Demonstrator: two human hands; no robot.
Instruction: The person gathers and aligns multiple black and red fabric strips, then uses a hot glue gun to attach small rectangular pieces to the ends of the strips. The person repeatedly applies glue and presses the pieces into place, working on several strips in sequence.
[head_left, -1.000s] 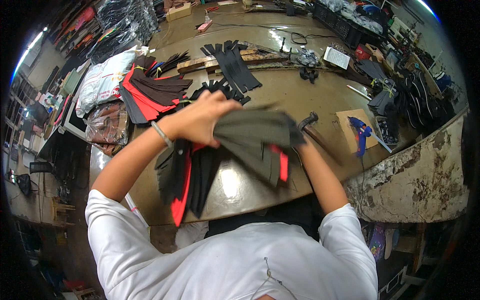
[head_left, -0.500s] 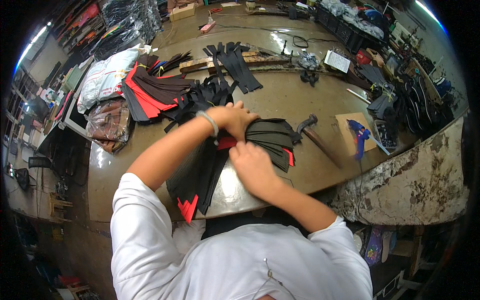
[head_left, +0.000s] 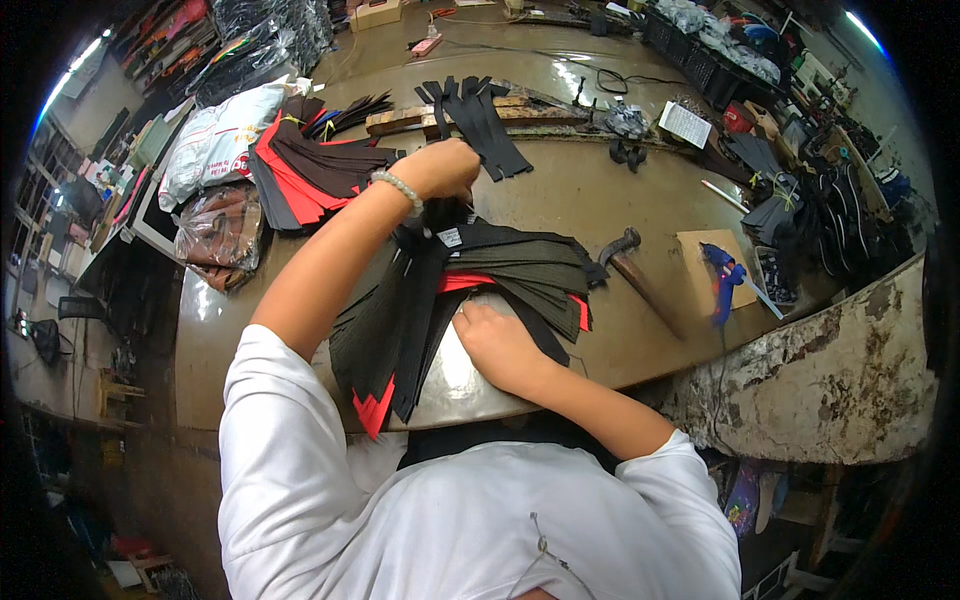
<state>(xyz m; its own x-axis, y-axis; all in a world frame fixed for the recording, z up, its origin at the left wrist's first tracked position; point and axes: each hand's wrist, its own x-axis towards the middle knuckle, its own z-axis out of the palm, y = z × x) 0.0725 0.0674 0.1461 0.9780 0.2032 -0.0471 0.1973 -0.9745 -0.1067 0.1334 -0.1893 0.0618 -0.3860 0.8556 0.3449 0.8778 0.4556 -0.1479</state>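
A fan of dark grey-green strips (head_left: 520, 262) with a few red strips (head_left: 465, 282) among them lies spread on the table in front of me. At its gathered middle shows a small white label (head_left: 450, 238). My left hand (head_left: 447, 170) is raised over the far side of the bundle, closed, with dark material just under it; what its fingers pinch is hidden. Along the near edge of the bundle, my right hand (head_left: 497, 340) rests low on the table with curled fingers, and I cannot see what they grip.
A hammer (head_left: 640, 280) lies right of the strips. Further right, a blue glue gun (head_left: 722, 280) rests on a tan board (head_left: 690, 245). More black strips (head_left: 485, 125) lie ahead. Brown and red strips (head_left: 310, 170) and a white bag (head_left: 215, 140) stand at left.
My left hand has lifted off the bundle and moved away from me, uncovering the white label and the red strips. My right hand has drawn slightly nearer to me.
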